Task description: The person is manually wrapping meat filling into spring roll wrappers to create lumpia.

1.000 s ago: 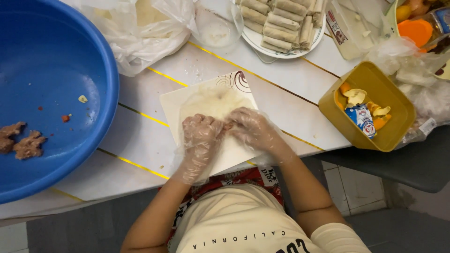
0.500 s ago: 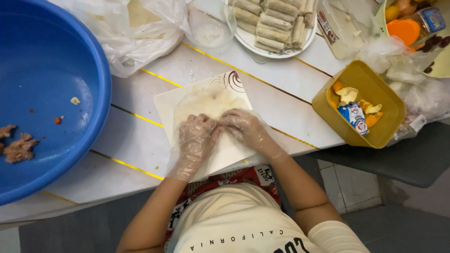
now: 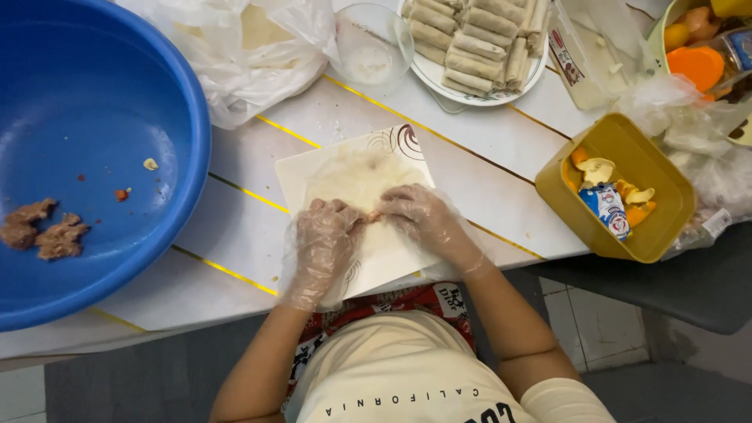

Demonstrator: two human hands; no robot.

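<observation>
Pinching filling at mid-wrapper: fingers of both gloved hands are bunched together at one spot, closed on a small pinkish strip of filling lying on the wrapper. Left hand covers the near-left part of the sheet, right hand comes in from the near-right; fingertips almost touch each other.

Wrapper: thin, pale, round-ish, lying flat on a square white plate with a brown swirl at its far corner. Plate sits on the white surface at its near edge, right in front of the person.

Progress, judged from layout:
- Done: a round plate at the far side is stacked with finished rolls, a good many.
- In hand: this wrapper looks unfolded, far half open and flat, so the roll reads as just begun. Filling is placed and being shaped; folding and rolling are left.
- Left overall: blue basin on the left holds only two small clumps of meat mix plus scraps, so the batch looks near its end. A plastic bag at the far side appears to hold more wrappers; count not readable.

Also: small clear bowl beside the rolls, yellow tub of scraps on the right.
</observation>
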